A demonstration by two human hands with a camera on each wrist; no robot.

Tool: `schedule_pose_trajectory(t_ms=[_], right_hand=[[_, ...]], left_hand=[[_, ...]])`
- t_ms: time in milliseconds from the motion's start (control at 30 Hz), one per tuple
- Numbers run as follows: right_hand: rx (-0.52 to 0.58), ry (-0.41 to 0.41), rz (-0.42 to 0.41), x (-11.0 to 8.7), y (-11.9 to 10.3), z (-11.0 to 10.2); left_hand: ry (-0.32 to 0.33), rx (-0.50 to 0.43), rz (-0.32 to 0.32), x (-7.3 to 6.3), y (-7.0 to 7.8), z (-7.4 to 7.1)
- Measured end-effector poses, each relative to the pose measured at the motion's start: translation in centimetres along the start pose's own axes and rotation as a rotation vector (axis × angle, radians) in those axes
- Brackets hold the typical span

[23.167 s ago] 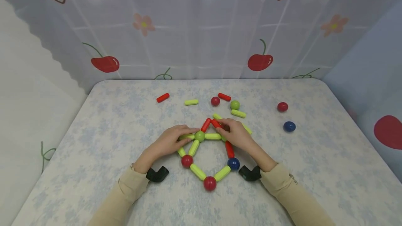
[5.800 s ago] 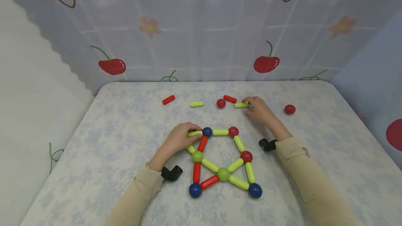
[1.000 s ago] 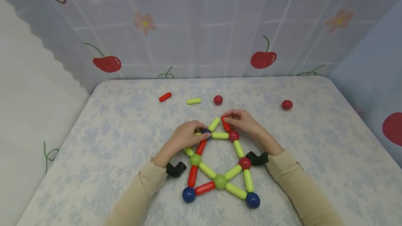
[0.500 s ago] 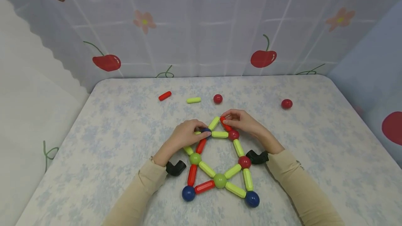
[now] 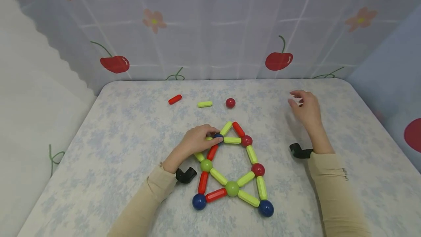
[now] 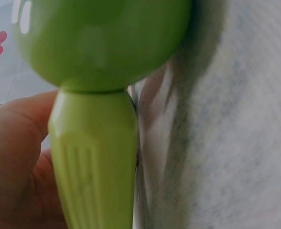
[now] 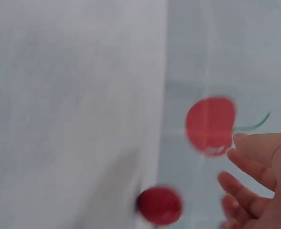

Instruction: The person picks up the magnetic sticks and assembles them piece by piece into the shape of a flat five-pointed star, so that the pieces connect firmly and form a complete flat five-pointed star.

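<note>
A flat star-like frame of magnetic toy rods and balls lies on the table. My left hand (image 5: 197, 139) pinches its blue ball (image 5: 217, 137) between thumb and fingers, partly covering it and a rod at its left. From that ball a yellow-green rod (image 5: 226, 128) slants up, and a red rod (image 5: 238, 129) slants from a red ball (image 5: 246, 141); their far ends come close together. A green ball (image 6: 102, 38) and rod (image 6: 92, 157) fill the left wrist view. My right hand (image 5: 307, 111) hovers at the back right, fingers loosely bent around nothing. Near it lies a loose red ball (image 7: 160, 205), hidden in the head view.
Along the back of the table lie a loose red rod (image 5: 175, 99), a yellow-green rod (image 5: 205, 104) and another red ball (image 5: 230, 103). A printed curtain (image 5: 204, 28) hangs behind the table. Two blue balls (image 5: 199, 201) mark the frame's front corners.
My right hand has let go of the red rod and moved right and back toward the loose red ball. My left hand stays on the blue ball.
</note>
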State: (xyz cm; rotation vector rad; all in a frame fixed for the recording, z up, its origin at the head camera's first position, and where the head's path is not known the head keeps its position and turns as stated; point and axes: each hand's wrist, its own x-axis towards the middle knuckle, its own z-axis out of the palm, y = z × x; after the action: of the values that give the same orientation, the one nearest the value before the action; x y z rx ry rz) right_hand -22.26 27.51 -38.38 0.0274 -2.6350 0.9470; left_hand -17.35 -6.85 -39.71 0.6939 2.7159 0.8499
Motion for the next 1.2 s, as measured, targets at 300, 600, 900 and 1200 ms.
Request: schedule_pose_trajectory(t_ms=[300,600,900,1200], right_hand=[[-0.142,-0.218,0.095,0.2,4.7,-1.7],[-0.019,-0.287,0.144,0.6,2.1,-0.4],[0.376,-0.566,0.071,-0.3,-5.9,5.7],[0.569,-0.725,0.131,-1.0,-7.1,8.7]], left_hand=[[-0.01,-0.004,0.008,0.1,0.2,-0.2],[0.004,0.006,-0.014,0.2,-0.2,-0.3],[0.004,-0.001,0.005,0.1,-0.3,0.1],[0.008,-0.009,-0.004,-0.1,0.2,0.0]])
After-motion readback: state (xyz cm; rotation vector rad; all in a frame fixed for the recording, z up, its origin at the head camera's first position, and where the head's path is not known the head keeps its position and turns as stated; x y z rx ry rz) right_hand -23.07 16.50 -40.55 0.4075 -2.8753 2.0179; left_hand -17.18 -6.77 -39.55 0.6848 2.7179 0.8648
